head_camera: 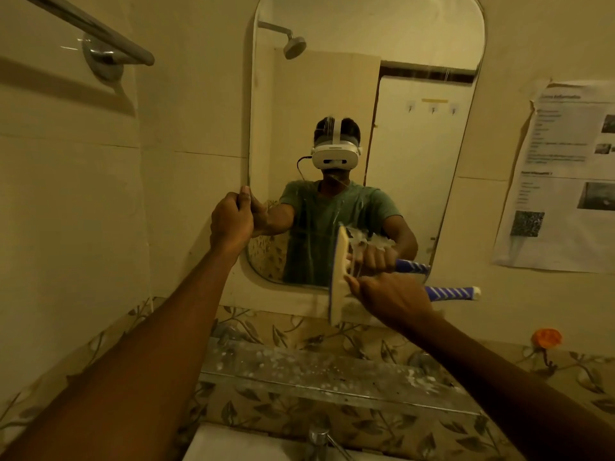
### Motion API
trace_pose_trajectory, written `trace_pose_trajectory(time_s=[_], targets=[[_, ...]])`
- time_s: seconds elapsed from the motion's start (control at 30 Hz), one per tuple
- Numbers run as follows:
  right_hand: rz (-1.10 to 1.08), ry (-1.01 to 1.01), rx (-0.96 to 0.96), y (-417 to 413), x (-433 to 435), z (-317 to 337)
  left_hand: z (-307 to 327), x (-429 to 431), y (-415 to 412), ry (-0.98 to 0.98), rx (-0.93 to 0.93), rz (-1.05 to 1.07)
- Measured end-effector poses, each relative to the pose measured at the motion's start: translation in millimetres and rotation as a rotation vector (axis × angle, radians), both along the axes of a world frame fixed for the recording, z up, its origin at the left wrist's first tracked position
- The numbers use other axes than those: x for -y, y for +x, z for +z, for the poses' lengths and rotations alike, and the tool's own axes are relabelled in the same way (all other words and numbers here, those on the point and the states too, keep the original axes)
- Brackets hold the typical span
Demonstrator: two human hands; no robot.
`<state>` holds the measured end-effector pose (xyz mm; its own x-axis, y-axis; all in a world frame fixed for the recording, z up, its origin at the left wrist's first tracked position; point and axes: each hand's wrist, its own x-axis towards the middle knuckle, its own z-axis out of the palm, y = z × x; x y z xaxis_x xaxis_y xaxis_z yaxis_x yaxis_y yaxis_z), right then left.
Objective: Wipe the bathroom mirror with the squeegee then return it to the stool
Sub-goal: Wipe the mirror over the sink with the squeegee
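Note:
The tall mirror (416, 134) with rounded corners hangs on the wall ahead and shows a person's reflection. My right hand (387, 299) grips the squeegee (338, 277) by its blue-and-white striped handle, which sticks out to the right. The pale squeegee head stands upright against the mirror's lower edge, with foam on the glass beside it. My left hand (233, 217) is closed on the mirror's left edge, thumb against the rim. The stool is out of sight.
A glass shelf (316, 371) speckled with foam runs under the mirror. Below it are a tap (321, 439) and the white basin. A towel rail (100, 31) is at the upper left, a paper notice (565, 174) on the right wall, an orange object (547, 337) by the shelf.

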<state>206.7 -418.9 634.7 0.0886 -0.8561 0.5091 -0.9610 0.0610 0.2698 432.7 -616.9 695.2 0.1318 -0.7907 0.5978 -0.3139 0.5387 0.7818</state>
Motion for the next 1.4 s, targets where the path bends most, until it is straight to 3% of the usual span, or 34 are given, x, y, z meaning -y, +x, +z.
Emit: trace_pose_trajectory(time_s=[0.2,0.6,0.73,0.83,0.93,1.13,1.4], targets=[[0.096,-0.087,-0.091,64,53,-1,-1,0,0,0.025,-0.043,-0.03],[-0.086,-0.014,-0.084,-19,2,-17,-1,1,0,0.034,-0.056,-0.051],[0.027,-0.069,0.073,24,16,4,1,0,1,0.058,-0.053,-0.065],[0.165,-0.247,0.187,62,40,33,1,1,3,0.075,-0.027,-0.068],[0.126,-0.373,0.226,67,56,60,0,2,3,0.073,-0.014,-0.06],[0.1,-0.244,0.415,22,36,21,-5,6,-1,0.028,-0.041,0.0],[-0.053,-0.167,0.529,12,14,-18,-7,3,-3,0.013,-0.05,0.06]])
